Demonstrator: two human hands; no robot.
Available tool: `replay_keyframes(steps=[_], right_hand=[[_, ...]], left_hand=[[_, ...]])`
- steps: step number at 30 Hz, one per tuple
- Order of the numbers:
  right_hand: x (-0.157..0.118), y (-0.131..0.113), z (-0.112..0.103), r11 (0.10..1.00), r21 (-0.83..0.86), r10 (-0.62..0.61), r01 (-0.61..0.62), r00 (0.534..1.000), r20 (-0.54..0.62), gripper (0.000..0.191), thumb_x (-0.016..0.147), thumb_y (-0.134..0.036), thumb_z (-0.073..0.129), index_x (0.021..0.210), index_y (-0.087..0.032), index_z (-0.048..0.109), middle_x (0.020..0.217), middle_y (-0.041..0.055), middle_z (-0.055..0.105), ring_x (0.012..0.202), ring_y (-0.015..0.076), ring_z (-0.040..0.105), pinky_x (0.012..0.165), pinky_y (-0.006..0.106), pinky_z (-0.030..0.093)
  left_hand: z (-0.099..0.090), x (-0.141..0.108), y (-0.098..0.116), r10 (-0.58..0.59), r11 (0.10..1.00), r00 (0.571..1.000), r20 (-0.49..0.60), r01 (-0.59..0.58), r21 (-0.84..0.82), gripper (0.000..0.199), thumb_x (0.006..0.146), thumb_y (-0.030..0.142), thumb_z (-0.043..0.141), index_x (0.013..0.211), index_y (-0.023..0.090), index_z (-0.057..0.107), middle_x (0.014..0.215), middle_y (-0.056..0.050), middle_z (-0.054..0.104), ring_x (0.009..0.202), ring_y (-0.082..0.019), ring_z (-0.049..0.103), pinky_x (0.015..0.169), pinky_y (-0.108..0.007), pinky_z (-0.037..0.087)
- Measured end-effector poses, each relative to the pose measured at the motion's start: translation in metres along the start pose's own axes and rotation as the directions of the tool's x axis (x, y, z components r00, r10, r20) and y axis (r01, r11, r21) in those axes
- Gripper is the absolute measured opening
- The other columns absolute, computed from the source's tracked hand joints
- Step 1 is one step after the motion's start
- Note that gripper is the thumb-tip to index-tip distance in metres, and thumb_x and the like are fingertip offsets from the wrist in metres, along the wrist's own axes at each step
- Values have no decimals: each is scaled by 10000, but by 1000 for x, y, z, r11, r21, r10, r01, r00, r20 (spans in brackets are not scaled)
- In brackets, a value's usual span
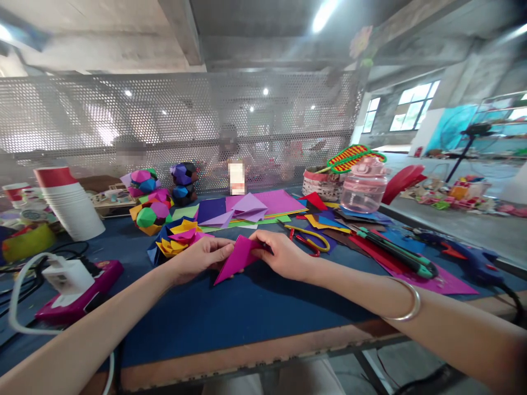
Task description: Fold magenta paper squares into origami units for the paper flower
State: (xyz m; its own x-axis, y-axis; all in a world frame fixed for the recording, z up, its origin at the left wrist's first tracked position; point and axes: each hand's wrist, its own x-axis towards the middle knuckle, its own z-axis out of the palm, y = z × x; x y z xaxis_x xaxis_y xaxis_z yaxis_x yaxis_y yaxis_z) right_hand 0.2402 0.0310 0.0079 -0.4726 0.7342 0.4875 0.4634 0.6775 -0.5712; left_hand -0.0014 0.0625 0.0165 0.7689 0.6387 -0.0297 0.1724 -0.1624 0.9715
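A folded piece of magenta paper (237,258) is held a little above the blue table between my two hands. My left hand (201,258) pinches its left side, thumb on top and the other fingers partly hidden beneath. On the upper right edge, the thumb and fingers of my right hand (280,253) are closed. Just beyond my left hand lies a folded-paper flower (177,240) in yellow, blue and pink. Scissors (308,238) with yellow and red handles rest behind my right hand.
Coloured paper sheets (284,203) spread across the back. Paper balls (154,214) and stacked cups (69,203) stand left, near a magenta power strip (82,293). To the right are a pink bottle (362,189), a green-black cutter (395,253) and a blue glue gun (465,258).
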Motion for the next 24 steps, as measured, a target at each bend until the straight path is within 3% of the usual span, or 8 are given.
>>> replay_keyframes(steps=[9, 14, 19, 24], right_hand=[[-2, -6, -2, 993, -22, -116, 116, 993, -22, 203, 939, -109, 543, 1101, -198, 626, 1069, 79, 700, 989, 221, 663, 873, 344, 523], [-2, -3, -2, 990, -46, -137, 136, 990, -32, 256, 941, -112, 544, 1163, -198, 637, 1105, 99, 711, 1029, 244, 670, 902, 389, 539], [-2, -2, -2, 981, -62, -184, 182, 983, -23, 405, 965, -116, 511, 1358, -187, 575, 1325, 123, 656, 1238, 245, 609, 1052, 418, 487], [-4, -4, -3, 972, -81, -221, 221, 975, 4, 458, 989, -138, 490, 1438, -224, 522, 1382, 109, 626, 1278, 230, 587, 1078, 425, 479]], left_hand=[[4, 0, 0, -4, 985, 1000, 19, 7, -172, 397, 983, 475, 592, 1194, 141, 632, 1000, -64, 717, 842, -185, 707, 788, -377, 584], [3, 0, -1, -16, 979, 1000, 23, 20, -203, 372, 990, 462, 586, 1162, 136, 640, 974, -56, 711, 820, -176, 701, 781, -371, 584], [1, 1, -4, -32, 974, 999, 6, 32, -225, 380, 1001, 471, 563, 1173, 138, 627, 987, -57, 698, 793, -167, 689, 751, -359, 586], [3, 2, -2, -25, 980, 998, -50, 14, -197, 355, 989, 405, 601, 1237, 151, 603, 1087, -73, 689, 881, -188, 691, 809, -385, 581]])
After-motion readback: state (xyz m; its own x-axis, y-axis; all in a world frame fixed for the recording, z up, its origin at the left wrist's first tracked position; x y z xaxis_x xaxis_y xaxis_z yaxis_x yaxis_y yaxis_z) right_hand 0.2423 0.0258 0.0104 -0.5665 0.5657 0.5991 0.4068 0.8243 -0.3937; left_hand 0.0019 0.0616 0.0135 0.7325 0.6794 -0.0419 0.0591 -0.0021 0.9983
